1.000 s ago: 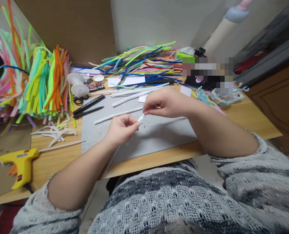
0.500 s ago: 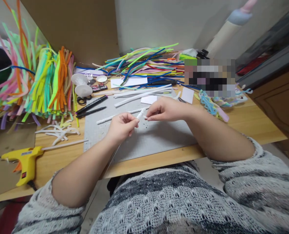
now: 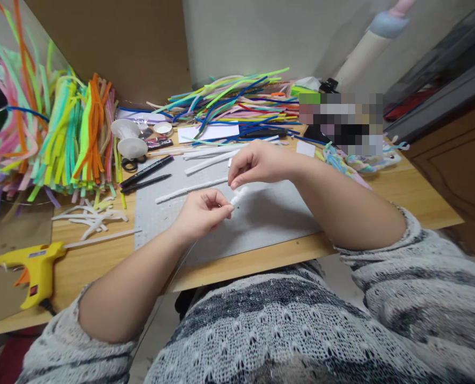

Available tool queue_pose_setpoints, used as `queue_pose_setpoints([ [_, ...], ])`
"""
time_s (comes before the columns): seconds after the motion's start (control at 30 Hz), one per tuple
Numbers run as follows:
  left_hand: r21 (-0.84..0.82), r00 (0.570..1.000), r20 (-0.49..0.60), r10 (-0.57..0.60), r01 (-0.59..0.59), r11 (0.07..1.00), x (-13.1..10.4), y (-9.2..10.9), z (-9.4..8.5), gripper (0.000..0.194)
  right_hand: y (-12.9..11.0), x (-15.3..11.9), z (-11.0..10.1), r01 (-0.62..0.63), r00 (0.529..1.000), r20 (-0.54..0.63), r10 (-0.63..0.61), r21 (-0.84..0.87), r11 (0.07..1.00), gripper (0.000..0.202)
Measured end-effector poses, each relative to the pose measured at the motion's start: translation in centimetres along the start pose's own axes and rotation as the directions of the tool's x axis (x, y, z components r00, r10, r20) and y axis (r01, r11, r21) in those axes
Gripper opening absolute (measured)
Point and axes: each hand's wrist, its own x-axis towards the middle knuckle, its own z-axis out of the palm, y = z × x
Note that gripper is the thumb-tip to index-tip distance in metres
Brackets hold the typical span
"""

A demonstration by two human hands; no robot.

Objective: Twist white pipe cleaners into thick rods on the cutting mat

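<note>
Between my hands, over the grey mat (image 3: 217, 240), is a short white fuzzy piece (image 3: 239, 198). My left hand (image 3: 203, 212) pinches its lower end between thumb and forefinger. Just above it my right hand (image 3: 257, 162) has thumb and fingertips pressed together near the piece's upper end; what exactly those fingertips grip is too small to make out. A thin clear thread runs down from below my left hand toward the table's front edge. Behind my hands lie a white twisted stem (image 3: 189, 190) and several straight white stems (image 3: 209, 163).
Two black markers (image 3: 147, 173), scissors (image 3: 129, 164) and clear spools (image 3: 131, 140) lie left of the mat. A yellow glue gun (image 3: 37, 269) rests farther left, below white scraps (image 3: 91, 216). Coloured stems (image 3: 67, 138) stand at left; more (image 3: 237, 101) lie along the back.
My right hand has moved left and over the white piece, closer to my left hand. The white piece has turned and shifted slightly right of my left fingertips. The whole view has shifted slightly.
</note>
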Motion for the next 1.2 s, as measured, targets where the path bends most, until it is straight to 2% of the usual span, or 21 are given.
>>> queue_pose_setpoints([
  [0.13, -0.119, 0.998, -0.034, 0.05, -0.054, 0.991, 0.1, -0.3, -0.4, 0.02, 1.8, 0.1, 1.0, -0.078, 0.997, 0.035, 0.073, 0.218, 0.973, 0.021],
  [0.27, -0.225, 0.991, -0.098, 0.091, -0.111, 0.968, 0.5, -0.5, -0.6, 0.024, 1.8, -0.5, 2.6, -0.105, 0.994, 0.004, 0.107, 0.244, 0.964, 0.023],
  [0.37, -0.241, 0.978, -0.183, 0.102, -0.145, 0.96, 0.7, -0.5, -0.6, 0.027, 0.7, -1.2, 4.1, -0.081, 0.992, -0.08, 0.095, 0.161, 0.984, 0.024],
  [0.47, -0.212, 0.964, -0.242, 0.108, -0.161, 0.964, 0.7, -0.4, -0.5, 0.028, -0.5, -1.8, 5.5, -0.05, 0.976, -0.214, 0.039, -0.048, 0.998, 0.025],
  [0.57, -0.178, 0.959, -0.266, 0.098, -0.148, 0.973, 0.8, -0.4, -0.5, 0.028, -1.3, -2.3, 6.6, -0.09, 0.95, -0.314, 0.005, -0.257, 0.962, 0.025],
  [0.63, -0.182, 0.963, -0.259, 0.075, -0.124, 0.975, 0.8, -0.5, -0.5, 0.028, -1.6, -2.5, 7.1, -0.121, 0.933, -0.359, 0.003, -0.307, 0.944, 0.024],
  [0.8, -0.309, 0.979, -0.204, 0.028, -0.092, 0.946, 1.2, -1.0, -0.3, 0.029, -1.3, -2.7, 7.7, -0.128, 0.901, -0.435, 0.0, -0.266, 0.955, 0.024],
  [0.9, -0.383, 0.987, -0.163, 0.001, -0.064, 0.921, 1.4, -1.3, -0.2, 0.028, -1.1, -2.7, 8.0, -0.128, 0.879, -0.476, 0.01, -0.215, 0.968, 0.024],
  [1.03, -0.415, 0.987, -0.161, 0.001, -0.069, 0.907, 1.5, -1.3, -0.1, 0.027, -0.8, -2.7, 8.5, -0.1, 0.858, -0.512, 0.041, -0.088, 0.991, 0.022],
  [1.2, -0.425, 0.994, -0.081, -0.07, 0.029, 0.905, 1.3, -1.1, -0.1, 0.027, -0.7, -2.7, 8.9, -0.047, 0.827, -0.562, 0.015, -0.044, 0.998, 0.021],
])
